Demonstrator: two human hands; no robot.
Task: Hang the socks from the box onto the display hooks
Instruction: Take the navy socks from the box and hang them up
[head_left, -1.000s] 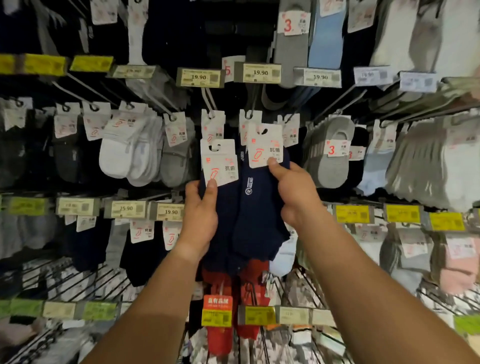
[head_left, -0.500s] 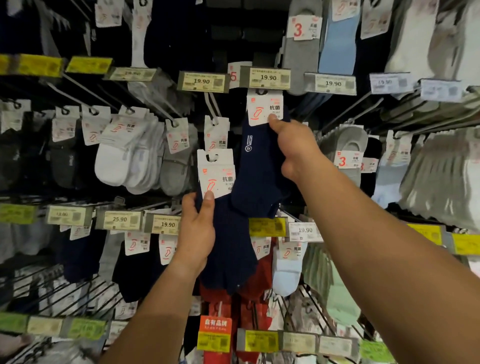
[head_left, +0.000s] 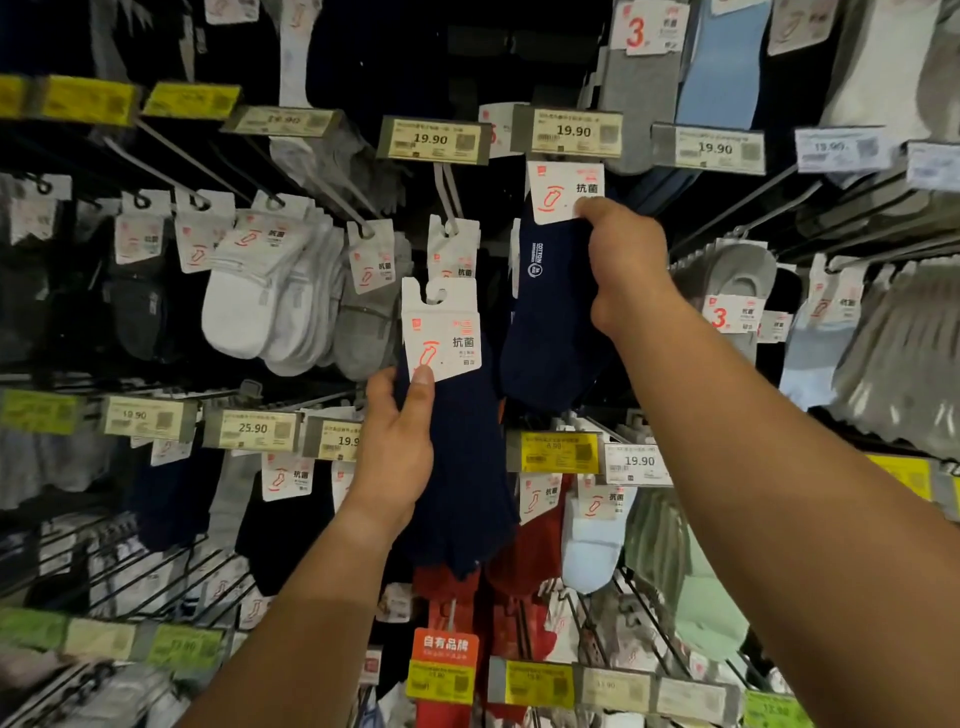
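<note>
My right hand (head_left: 626, 265) pinches the white card header of a navy sock pack (head_left: 550, 322) and holds it up just under the 19.90 price tag (head_left: 571, 132) at the end of a display hook. The top of that header is hidden behind the price tag. Lower and to the left, my left hand (head_left: 397, 447) grips a second navy sock pack (head_left: 457, 467), thumb on its white header card. Its hook hole is free in the air. The box is out of view.
Rows of hooks carry white socks (head_left: 260, 306), grey socks (head_left: 743, 280) and red socks (head_left: 452, 597). Another hook with a 19.90 tag (head_left: 431, 140) carries carded socks left of my right hand. Yellow and white price tags jut forward on every row.
My right hand has lifted its navy pack from beside the left pack up to the hook's price tag. My left hand has stayed roughly where it was with its pack.
</note>
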